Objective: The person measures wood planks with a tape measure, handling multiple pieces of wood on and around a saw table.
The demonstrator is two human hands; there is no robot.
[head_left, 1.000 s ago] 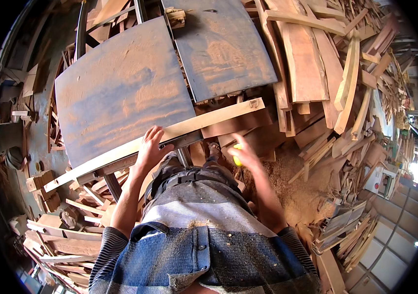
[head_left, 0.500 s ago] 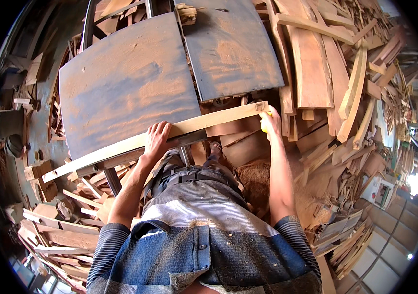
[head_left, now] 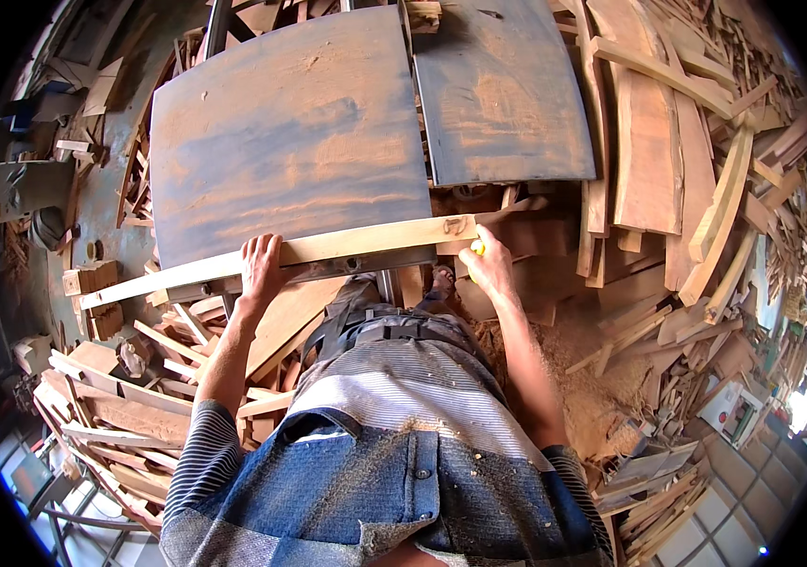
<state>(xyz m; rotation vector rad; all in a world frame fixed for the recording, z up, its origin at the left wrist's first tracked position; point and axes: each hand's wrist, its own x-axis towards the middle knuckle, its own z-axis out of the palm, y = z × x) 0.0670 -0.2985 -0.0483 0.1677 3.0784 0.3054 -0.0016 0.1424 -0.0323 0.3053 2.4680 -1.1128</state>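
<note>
— What have I got under the hands?

— A long pale plank (head_left: pixel 281 257) lying across the near edge of the big table (head_left: pixel 290 142), running from low left up to the right. My left hand (head_left: pixel 260 267) is on it about midway along, fingers spread a little and laid flat over the top face, thumb tucked at the near edge.

— And the right one?

— The right hand (head_left: pixel 489 269) sits at the plank's right end, just below it. The fingers are curled around something small and yellow (head_left: pixel 476 249); I can't tell what it is, most of it is hidden in the grip. There are dark pencil-like marks (head_left: pixel 455 225) on the plank's end face right above that hand.

— What's crowding the place?

— A second table top (head_left: pixel 503 94) stands to the right of the first, with a narrow gap between them. Further right there's a heap of boards and offcuts (head_left: pixel 687 189), some curved, stacked loosely. To the near left lies another scrap pile (head_left: pixel 111 397), and small blocks (head_left: pixel 92 283) sit just under the plank's left end. Sawdust (head_left: pixel 592 378) is piled on the floor near right, beside my right forearm.

— Anything between me and the plank?

— Only my own body: the apron (head_left: pixel 366 482) and belt fill the near middle, and dark metal framing (head_left: pixel 375 265) shows under the plank.
</note>
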